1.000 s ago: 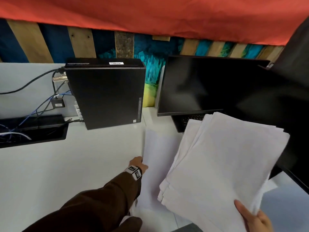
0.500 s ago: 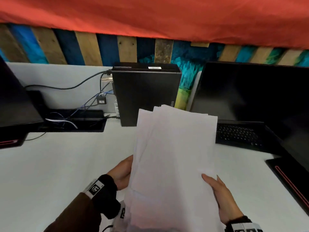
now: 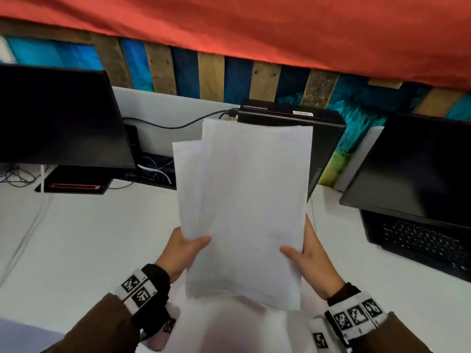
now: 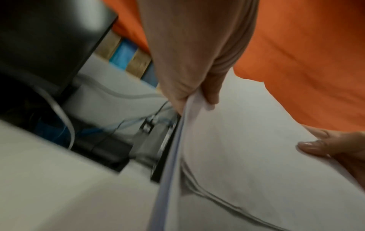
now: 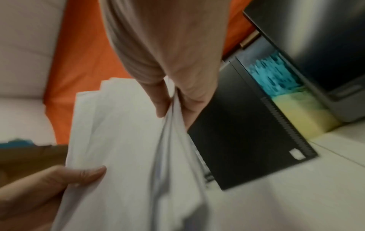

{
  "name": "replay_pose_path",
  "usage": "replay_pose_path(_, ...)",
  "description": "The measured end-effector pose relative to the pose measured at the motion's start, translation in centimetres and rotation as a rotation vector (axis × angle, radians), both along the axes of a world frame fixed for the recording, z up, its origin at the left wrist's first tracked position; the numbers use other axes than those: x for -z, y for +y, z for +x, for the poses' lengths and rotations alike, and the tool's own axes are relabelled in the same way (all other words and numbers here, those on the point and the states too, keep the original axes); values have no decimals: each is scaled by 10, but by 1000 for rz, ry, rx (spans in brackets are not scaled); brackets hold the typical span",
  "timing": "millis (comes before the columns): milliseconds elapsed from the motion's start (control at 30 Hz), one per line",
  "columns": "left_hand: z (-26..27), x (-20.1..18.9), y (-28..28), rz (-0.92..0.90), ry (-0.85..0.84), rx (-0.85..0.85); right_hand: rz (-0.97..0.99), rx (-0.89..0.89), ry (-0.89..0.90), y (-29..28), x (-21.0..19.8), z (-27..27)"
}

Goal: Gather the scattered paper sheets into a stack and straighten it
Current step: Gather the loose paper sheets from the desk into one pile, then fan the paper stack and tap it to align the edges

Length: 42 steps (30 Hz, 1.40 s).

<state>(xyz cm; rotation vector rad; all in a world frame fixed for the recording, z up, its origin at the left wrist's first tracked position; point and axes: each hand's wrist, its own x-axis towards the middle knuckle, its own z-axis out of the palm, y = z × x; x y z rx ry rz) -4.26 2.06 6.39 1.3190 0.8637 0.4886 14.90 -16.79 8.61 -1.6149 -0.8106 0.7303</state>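
paper stack (image 3: 244, 212) upright, top edges staggered, in front of desktop PC (image 3: 323, 138) | white desk (image 3: 84, 250) bare on the PC's left | left hand (image 3: 182, 250) pinches left edge | right hand (image 3: 309, 256) pinches right edge

Both forearms are reaching forward in brown sleeves (image 3: 96, 324), each wrist wearing a band of black-and-white marker tags (image 3: 136, 291). The left hand (image 3: 182, 252) is gripping the left edge of the paper stack (image 3: 244, 212), thumb lying across the front face and fingers tucked behind. The right hand (image 3: 312, 261) is mirroring it on the right edge, thumb pointing inward over the front and fingers behind. Palms are facing each other with the sheets held upright between them. In the left wrist view the left hand (image 4: 189, 75) is pinching the sheet edges; in the right wrist view the right hand (image 5: 173, 87) is doing likewise.
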Motion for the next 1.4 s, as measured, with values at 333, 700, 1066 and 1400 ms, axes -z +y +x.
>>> replay_pose_path(333, -3, -19, 37, 154, -331, -68, 227, 290, 117, 51, -24, -24)
replay_pose_path(700, 11, -23, 51, 126, -278, -115, 160, 426, 189, 76, -5, -40)
replay_pose_path(1066, -3, 14, 64, 33, -224, -20, 36, 340, 276, 68, 45, -44)
replay_pose_path(1400, 18, -101, 66, 338, -552, -152, 437, 254, -15, 74, -82, -30)
